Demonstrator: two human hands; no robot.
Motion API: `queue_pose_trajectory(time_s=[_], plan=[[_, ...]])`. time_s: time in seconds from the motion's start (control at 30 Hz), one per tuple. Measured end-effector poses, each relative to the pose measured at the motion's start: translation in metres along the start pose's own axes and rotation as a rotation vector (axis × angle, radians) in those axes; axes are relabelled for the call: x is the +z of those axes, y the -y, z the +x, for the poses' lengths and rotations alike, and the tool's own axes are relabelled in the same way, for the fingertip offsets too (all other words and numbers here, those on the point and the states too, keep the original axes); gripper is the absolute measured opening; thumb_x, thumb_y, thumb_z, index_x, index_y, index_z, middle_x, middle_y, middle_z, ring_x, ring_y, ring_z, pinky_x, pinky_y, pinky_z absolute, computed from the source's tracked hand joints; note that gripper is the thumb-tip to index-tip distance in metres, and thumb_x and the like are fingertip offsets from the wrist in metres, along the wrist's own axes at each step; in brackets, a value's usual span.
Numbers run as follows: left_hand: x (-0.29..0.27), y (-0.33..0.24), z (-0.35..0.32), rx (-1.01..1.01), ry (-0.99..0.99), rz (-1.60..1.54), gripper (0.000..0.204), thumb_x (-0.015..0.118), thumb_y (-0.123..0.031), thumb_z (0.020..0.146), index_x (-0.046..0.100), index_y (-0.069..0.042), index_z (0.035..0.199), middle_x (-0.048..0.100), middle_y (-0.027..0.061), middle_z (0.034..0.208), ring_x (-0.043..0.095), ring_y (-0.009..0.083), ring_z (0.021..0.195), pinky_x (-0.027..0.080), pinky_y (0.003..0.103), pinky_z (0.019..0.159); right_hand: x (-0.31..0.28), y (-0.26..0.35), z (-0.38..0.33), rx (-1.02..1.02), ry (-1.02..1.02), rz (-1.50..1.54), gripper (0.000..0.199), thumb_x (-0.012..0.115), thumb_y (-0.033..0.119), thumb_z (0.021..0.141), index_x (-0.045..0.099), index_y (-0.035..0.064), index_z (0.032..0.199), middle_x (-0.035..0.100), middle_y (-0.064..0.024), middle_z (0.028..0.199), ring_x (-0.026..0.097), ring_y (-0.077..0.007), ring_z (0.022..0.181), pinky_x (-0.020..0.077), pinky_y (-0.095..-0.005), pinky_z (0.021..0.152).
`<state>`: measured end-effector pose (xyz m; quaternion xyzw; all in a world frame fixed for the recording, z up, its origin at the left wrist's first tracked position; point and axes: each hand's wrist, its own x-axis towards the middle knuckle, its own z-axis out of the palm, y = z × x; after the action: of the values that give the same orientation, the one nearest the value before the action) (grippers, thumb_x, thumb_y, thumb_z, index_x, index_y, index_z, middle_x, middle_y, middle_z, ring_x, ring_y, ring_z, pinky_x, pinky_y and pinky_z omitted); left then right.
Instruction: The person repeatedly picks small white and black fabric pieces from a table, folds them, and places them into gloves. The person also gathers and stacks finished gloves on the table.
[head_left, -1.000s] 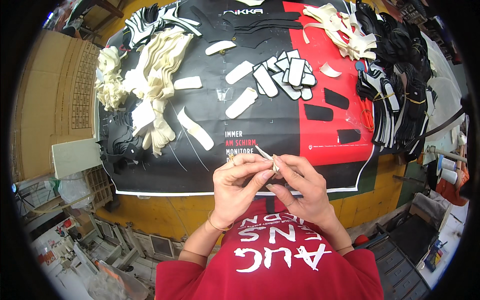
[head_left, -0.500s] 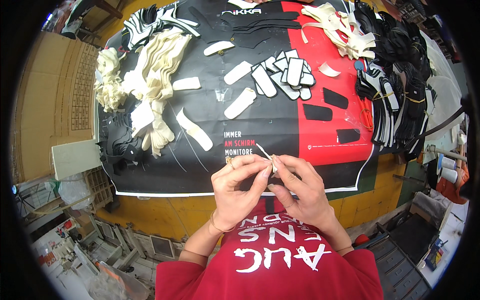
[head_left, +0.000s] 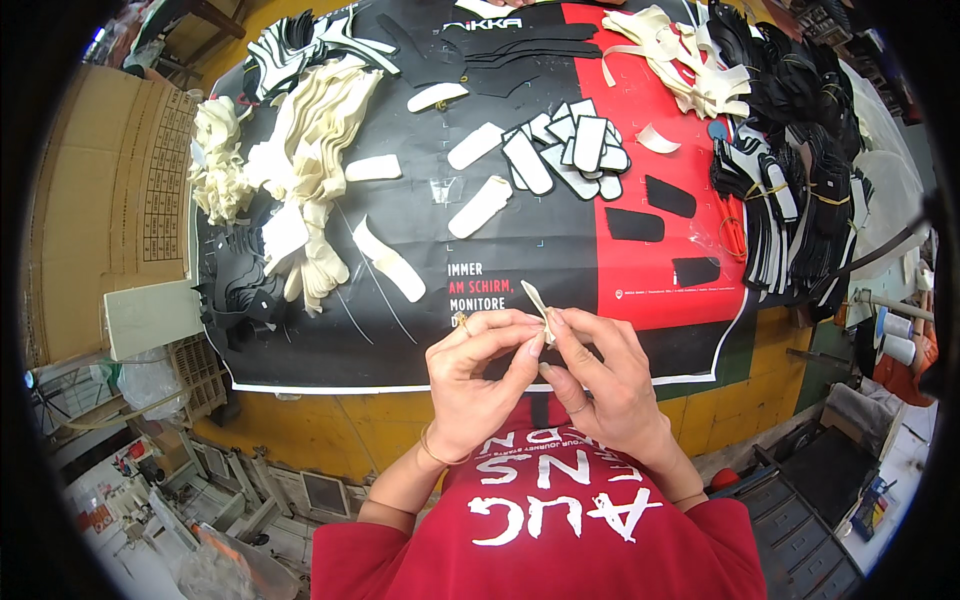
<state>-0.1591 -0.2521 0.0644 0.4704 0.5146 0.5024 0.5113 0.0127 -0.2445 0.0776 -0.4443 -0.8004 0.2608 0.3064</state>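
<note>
Close to the table's near edge, my left hand [head_left: 478, 376] and my right hand [head_left: 607, 374] meet fingertip to fingertip. Both pinch one small cream fabric piece [head_left: 535, 298], which is seen nearly edge-on. Its upper end sticks up beyond my fingers, and most of the rest is hidden by them. Ahead of my hands lie loose cream fabric pieces [head_left: 480, 206] and a heap of white pads with black borders [head_left: 588, 146]. A curved cream strip [head_left: 388, 260] rests to the left of them.
A black-and-red sheet [head_left: 420, 350] covers the table. Stacked cream pieces [head_left: 318, 130] and dark pieces [head_left: 240, 285] line the left. Black patches [head_left: 636, 225], orange-handled scissors [head_left: 733, 235] and bundled black-and-white pieces [head_left: 770, 215] lie right. Cardboard [head_left: 105, 190] stands far left.
The cream piece has turned slightly between my fingers, so more of its flat side shows at the top. My hands have barely shifted.
</note>
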Motion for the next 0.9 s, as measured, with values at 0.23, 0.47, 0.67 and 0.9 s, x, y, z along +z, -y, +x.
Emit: queue_pose_trajectory(time_s=[0.23,0.47,0.67,0.9], plan=[[-0.001,0.004,-0.001,0.051,0.09,0.062,0.014,0.069,0.01,0.084,0.073,0.006,0.098,0.068,0.0121,0.104,0.068,0.0147,0.094,0.058,0.026,0.08,0.006,-0.007,-0.001,0.2,-0.196,0.28,0.02,0.074,0.01,0.086,0.073,0.0002,0.103,0.073,-0.012,0.102,0.069,-0.0229,0.085,0.0501,-0.0315,0.078],[-0.032,0.015,0.01,-0.017,-0.059,0.048,0.011,0.067,0.009,0.085,0.072,0.005,0.093,0.068,0.0101,0.103,0.066,0.0119,0.091,0.057,0.024,0.077,-0.012,-0.039,-0.009,0.655,-0.499,0.756,0.021,0.052,0.009,0.101,0.066,-0.0055,0.096,0.068,-0.0084,0.085,0.059,-0.0112,0.069,0.0481,-0.0258,0.067],[-0.049,0.028,0.034,0.305,-0.32,0.907,0.052,0.068,0.006,0.082,0.058,-0.001,0.132,0.057,0.0184,0.128,0.063,0.0273,0.095,0.052,0.038,0.084,-0.027,-0.063,-0.024,0.717,-0.566,0.908,0.019,0.062,0.007,0.097,0.071,-0.0058,0.108,0.068,-0.0041,0.081,0.057,-0.0068,0.066,0.045,-0.0212,0.064],[0.042,0.013,0.008,-0.14,0.216,-0.221,0.055,0.076,-0.001,0.085,0.055,0.005,0.135,0.064,0.0128,0.122,0.062,0.0187,0.115,0.052,0.033,0.098,-0.006,-0.031,-0.018,0.388,-0.255,0.393,0.025,0.058,0.013,0.099,0.07,-0.0027,0.114,0.069,-0.011,0.098,0.064,-0.0194,0.079,0.0485,-0.0305,0.073]])
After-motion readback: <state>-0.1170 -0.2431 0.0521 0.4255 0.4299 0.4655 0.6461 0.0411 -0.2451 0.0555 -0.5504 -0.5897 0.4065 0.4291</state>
